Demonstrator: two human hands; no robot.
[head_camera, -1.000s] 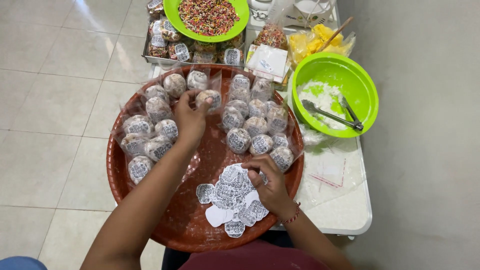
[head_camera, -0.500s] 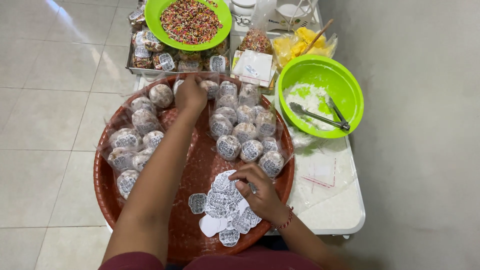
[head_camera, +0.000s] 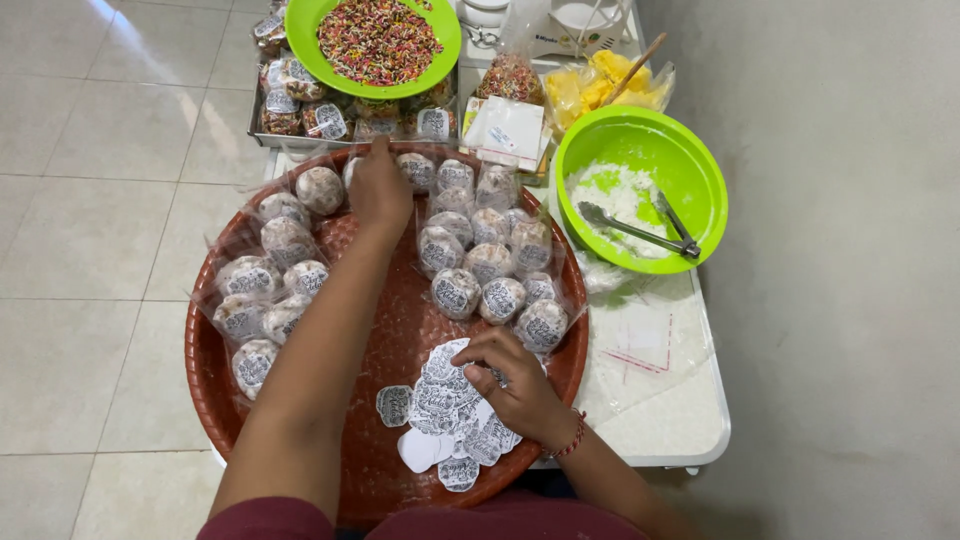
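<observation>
A large round red-brown tray (head_camera: 390, 330) holds several small round treats wrapped in clear bags with printed labels, in one group at the left (head_camera: 268, 290) and one at the right (head_camera: 480, 250). My left hand (head_camera: 378, 188) reaches to the tray's far rim and rests over a wrapped treat there; whether it grips it is hidden. My right hand (head_camera: 510, 375) lies on a loose pile of white printed stickers (head_camera: 445, 410) at the near side, fingers curled on one sticker.
A green bowl of coloured sprinkles (head_camera: 375, 40) sits on a metal tray of more wrapped treats (head_camera: 300, 105). A green bowl with white powder and metal tongs (head_camera: 640, 200) stands at right on the white table (head_camera: 660, 400). Bags of yellow pieces (head_camera: 600, 85) lie behind.
My left hand has reached farther toward the tray's far rim. My right hand stays on the sticker pile. The camera view has shifted slightly.
</observation>
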